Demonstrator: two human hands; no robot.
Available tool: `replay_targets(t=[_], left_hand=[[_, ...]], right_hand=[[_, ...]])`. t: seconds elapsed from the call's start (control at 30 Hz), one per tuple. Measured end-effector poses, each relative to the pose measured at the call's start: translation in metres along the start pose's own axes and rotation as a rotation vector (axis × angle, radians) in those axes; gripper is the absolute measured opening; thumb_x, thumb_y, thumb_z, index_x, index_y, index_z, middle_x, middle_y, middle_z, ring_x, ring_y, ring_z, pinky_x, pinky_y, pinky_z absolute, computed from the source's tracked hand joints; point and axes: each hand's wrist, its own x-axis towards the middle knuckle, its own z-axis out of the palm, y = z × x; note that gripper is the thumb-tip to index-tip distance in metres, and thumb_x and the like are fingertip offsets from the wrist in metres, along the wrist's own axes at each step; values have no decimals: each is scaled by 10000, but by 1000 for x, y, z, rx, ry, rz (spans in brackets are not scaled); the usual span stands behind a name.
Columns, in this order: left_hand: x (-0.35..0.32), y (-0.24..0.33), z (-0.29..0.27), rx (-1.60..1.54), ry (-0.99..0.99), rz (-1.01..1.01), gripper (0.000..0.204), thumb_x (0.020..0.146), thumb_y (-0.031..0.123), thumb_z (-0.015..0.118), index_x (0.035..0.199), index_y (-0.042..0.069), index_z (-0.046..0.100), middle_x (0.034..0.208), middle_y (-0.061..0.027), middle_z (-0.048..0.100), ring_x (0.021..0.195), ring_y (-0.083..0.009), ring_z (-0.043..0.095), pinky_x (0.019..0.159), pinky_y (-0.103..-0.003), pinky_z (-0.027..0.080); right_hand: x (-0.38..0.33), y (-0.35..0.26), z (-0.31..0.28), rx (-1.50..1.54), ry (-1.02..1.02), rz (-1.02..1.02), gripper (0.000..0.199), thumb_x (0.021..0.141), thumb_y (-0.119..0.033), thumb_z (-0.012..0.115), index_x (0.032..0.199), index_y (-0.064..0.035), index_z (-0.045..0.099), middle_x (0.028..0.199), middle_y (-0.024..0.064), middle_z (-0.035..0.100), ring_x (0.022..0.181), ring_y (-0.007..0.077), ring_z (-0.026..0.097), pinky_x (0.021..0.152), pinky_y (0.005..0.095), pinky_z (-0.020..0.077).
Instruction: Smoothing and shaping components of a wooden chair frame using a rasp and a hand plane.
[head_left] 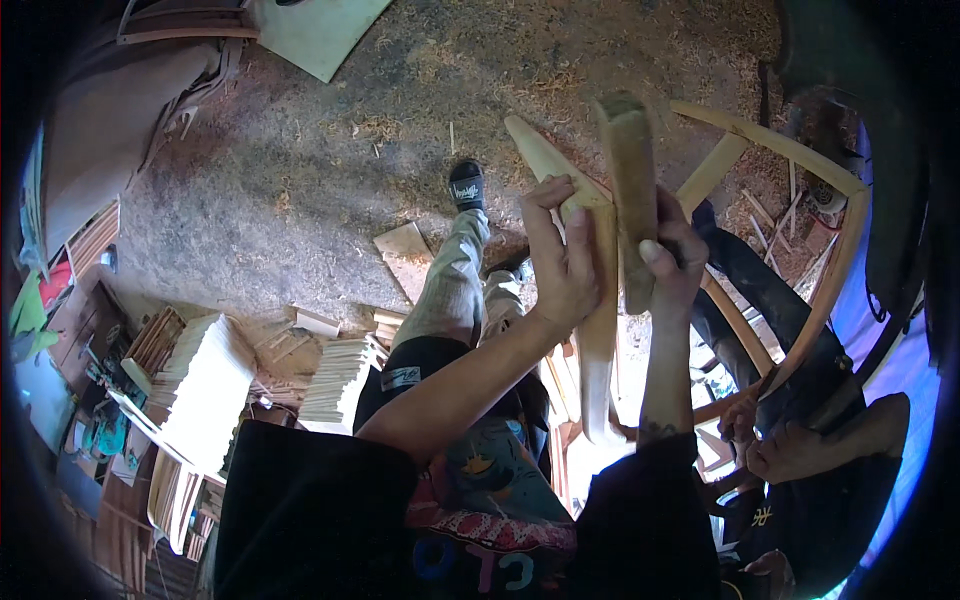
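Note:
My left hand (565, 250) is closed around a pale, angled wooden chair part (597, 340). Its short upper arm slants up to the left, and its longer leg runs down between my forearms. Close beside it, my right hand (672, 262) grips a thick, darker wooden block (630, 190) upright, thumb on its near face. The block's upper end looks slightly blurred. It stands right against the chair part's bend; whether the two touch I cannot tell.
At the right, a co-worker's hands (785, 450) are by a curved wooden chair frame (850, 240). Stacked pale wooden pieces (205, 385) stand at the lower left. Sawdust and shavings cover the floor (330, 180), where a flat board (403, 255) lies near my foot.

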Motion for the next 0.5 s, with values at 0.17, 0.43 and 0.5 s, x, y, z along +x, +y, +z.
replay_targets(t=[0.17,0.43,0.5], left_hand=[[1,-2,5,-20,6,64,292,956,142,422,1167,-61,408,1174,-207,445,1194,-328,406,1040,-406,288],[-1,-4,2,-6,15,53,286,939,147,450,1132,-62,425,1165,-218,449,1177,-354,420,1041,-428,288],[-1,-2,1,7,19,59,292,937,152,452,1133,-63,424,1162,-220,449,1174,-356,421,1039,-429,290]], right_hand=[[-40,-6,2,80,97,3,248,779,-150,696,824,43,547,1215,292,528,1139,354,514,991,468,366],[28,-5,9,-160,141,93,305,776,-211,675,891,63,606,1207,248,553,1128,296,518,985,400,362],[42,-6,10,-56,79,-6,316,773,-220,680,883,67,605,1209,245,554,1127,296,518,980,401,364]])
